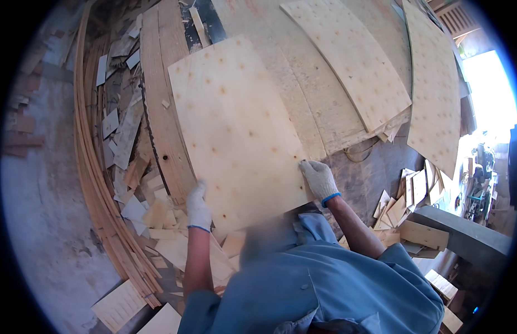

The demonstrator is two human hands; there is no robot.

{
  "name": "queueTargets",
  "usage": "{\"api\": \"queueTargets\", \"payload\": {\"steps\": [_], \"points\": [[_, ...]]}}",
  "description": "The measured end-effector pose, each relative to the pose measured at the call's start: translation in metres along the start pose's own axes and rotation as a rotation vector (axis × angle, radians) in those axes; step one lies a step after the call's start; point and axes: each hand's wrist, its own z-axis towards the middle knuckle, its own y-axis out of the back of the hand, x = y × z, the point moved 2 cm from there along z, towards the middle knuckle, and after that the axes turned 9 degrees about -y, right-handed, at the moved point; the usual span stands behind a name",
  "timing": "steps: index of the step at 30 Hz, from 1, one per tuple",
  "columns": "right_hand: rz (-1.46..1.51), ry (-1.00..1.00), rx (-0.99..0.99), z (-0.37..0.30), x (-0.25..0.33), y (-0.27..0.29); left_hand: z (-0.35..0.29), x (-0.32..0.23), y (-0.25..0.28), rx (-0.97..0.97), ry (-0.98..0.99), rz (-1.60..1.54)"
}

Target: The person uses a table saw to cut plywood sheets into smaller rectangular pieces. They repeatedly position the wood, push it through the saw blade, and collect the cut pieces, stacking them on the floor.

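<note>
A pale, knot-speckled plywood sheet [241,122] lies before me, its near end close to my body. My left hand [199,207], in a white knit glove with a blue cuff, grips the sheet's left edge near the close corner. On the opposite edge my right hand [318,179], gloved the same way, closes round the plywood with the fingertips on its upper face. Parts of both hands' fingers are hidden by the sheet or the glove's angle. Under the sheet runs a broad wooden work surface [319,122].
Another plywood sheet [353,61] rests at the far right of the surface, with a larger plywood panel [433,83] beyond it. Long wooden strips [87,161] run along the left. Wood offcuts [125,128] litter the left side, and more scraps [403,200] are heaped at the right by a grey beam [464,228].
</note>
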Motion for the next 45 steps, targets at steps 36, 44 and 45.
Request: {"api": "queueTargets", "payload": {"steps": [36,44,45], "points": [[-0.468,0.112,-0.207,0.173,-0.015,0.196,-0.065,0.083,-0.261,-0.094,0.206,-0.254],[-0.479,0.202,-0.180,0.194,-0.009,0.195,-0.049,0.113,-0.255,0.086,-0.190,0.076],[-0.478,0.255,-0.190,0.196,-0.009,0.195,-0.046,0.118,-0.254,0.083,-0.195,0.069]]}}
